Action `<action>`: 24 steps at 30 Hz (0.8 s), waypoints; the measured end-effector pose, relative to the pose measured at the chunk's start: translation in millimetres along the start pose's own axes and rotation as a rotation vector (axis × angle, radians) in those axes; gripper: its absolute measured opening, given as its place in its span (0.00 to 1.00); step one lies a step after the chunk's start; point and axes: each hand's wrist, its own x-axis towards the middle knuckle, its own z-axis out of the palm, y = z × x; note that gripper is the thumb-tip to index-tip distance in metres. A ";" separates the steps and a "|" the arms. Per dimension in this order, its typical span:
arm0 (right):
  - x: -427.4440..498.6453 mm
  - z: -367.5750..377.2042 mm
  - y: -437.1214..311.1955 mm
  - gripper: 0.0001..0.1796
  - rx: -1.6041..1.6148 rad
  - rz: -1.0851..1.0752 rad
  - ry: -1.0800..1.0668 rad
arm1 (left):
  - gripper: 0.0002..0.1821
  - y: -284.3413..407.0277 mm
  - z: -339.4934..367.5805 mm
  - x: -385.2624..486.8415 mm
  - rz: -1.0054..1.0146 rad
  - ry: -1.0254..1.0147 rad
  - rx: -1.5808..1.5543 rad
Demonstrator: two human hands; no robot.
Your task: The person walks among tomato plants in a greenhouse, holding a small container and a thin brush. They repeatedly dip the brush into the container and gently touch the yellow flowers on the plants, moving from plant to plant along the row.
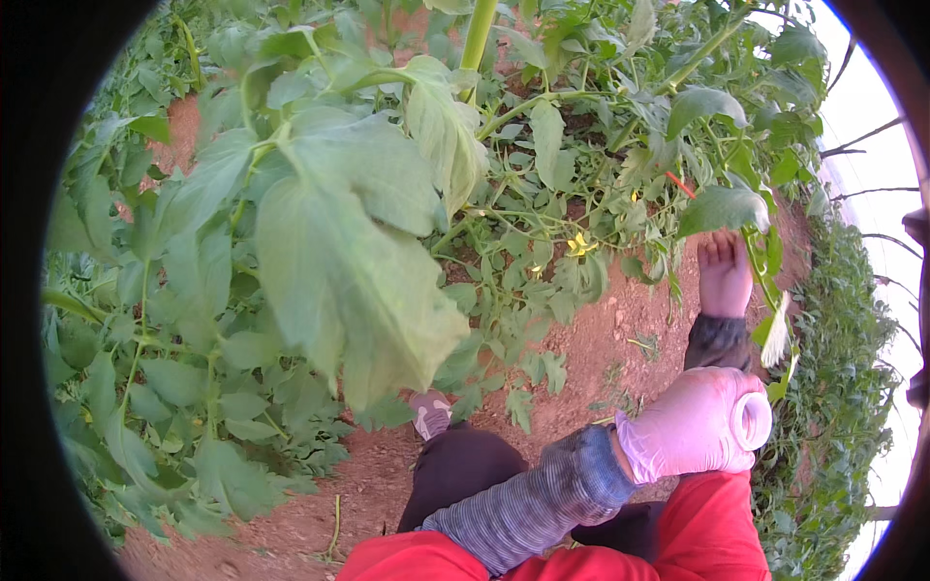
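My left hand (686, 425), in a pale pink thin glove, is closed around a small white round container (753, 421) whose open mouth faces right. My right hand (725, 272) looks bare and reaches up beyond it, its fingers curled and partly hidden beneath a tomato leaf (725, 210). What those fingers hold, if anything, cannot be made out. A thin orange-red stick-like thing (681, 185) shows among the leaves just above that hand. Yellow tomato flowers (580, 245) hang on a plant to the left of it.
Large blurred tomato leaves (341, 240) hang close to the camera. A thick green stem (478, 36) rises at the top. Reddish soil (603, 341) runs between the plant rows, with cut green bits on it. More plants (835, 348) and a greenhouse wall with dark ribs (879, 138) stand right.
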 end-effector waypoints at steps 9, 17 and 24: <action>4.4 -17.9 22.9 0.12 -0.072 0.127 0.472 | 0.14 -7.9 -25.2 8.8 0.059 0.101 0.075; 10.7 -7.2 109.5 0.13 0.059 0.287 0.506 | 0.15 -15.9 -36.1 14.1 0.087 0.078 0.106; 46.8 25.5 128.9 0.13 0.373 0.343 0.670 | 0.19 -19.4 -51.7 14.1 0.072 0.090 0.102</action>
